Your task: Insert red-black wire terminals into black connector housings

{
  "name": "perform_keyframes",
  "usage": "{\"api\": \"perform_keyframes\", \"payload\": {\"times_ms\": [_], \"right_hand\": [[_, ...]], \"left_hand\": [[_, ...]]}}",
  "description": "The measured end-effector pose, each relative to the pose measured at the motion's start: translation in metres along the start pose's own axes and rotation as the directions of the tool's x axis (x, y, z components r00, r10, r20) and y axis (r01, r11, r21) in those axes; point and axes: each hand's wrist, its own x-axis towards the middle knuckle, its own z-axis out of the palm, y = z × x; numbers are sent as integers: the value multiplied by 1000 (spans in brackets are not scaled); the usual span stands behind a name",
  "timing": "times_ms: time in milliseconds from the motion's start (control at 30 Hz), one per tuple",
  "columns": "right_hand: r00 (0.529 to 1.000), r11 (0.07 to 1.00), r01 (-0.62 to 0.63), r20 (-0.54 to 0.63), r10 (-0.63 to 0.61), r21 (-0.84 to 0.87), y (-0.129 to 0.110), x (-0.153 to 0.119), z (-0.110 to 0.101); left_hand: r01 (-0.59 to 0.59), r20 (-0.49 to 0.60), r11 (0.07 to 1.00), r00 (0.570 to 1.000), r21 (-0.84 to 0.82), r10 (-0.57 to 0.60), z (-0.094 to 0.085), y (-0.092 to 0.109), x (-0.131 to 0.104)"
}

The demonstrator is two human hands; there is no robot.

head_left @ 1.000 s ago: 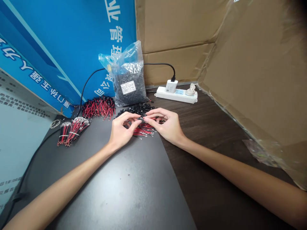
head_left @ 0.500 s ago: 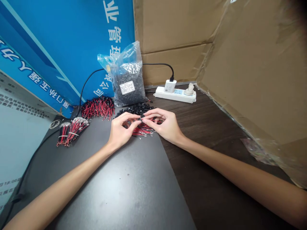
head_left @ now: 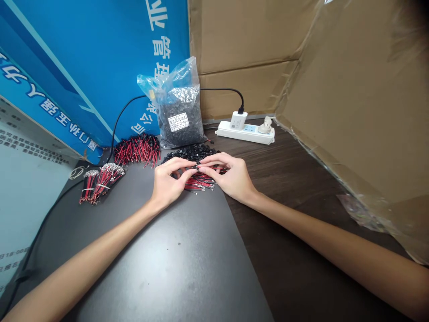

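My left hand (head_left: 169, 182) is closed in a pinch on a small black connector housing (head_left: 195, 167). From the other side, my right hand (head_left: 233, 177) pinches a thin wire with a bit of red showing at the fingertips. The two sets of fingertips meet, so the joint between housing and wire is mostly hidden. Just beyond my fingers lies a heap of loose black connector housings (head_left: 190, 152). Below my hands is a spread of red and black wires (head_left: 200, 183) with silvery metal ends.
Behind stands a clear bag (head_left: 179, 117) full of small black parts. To its left sits a pile of red wires with black ends (head_left: 137, 150). Banded wire bundles (head_left: 107, 180) lie farther left. A white power strip (head_left: 246, 133) with a plugged-in adapter is at the back right.
Almost nothing differs. Both hands keep the same pinch in the same place, and the view has shifted very slightly.
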Motion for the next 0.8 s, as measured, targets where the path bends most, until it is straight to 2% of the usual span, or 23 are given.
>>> {"api": "perform_keyframes", "payload": {"times_ms": [400, 533, 800], "right_hand": [[1000, 1000, 16, 12, -16, -4, -1, 0, 0], [999, 1000, -10, 43, 9, 23, -1, 2, 0], [990, 999, 15, 143, -8, -49, -2, 3, -1]], "left_hand": [[15, 4, 1000, 1000, 20, -15, 1, -2, -2], [-9, -1, 1000, 1000, 30, 9, 1, -1, -3], [-40, -17, 998, 999, 53, 41, 1, -1, -5]]}}
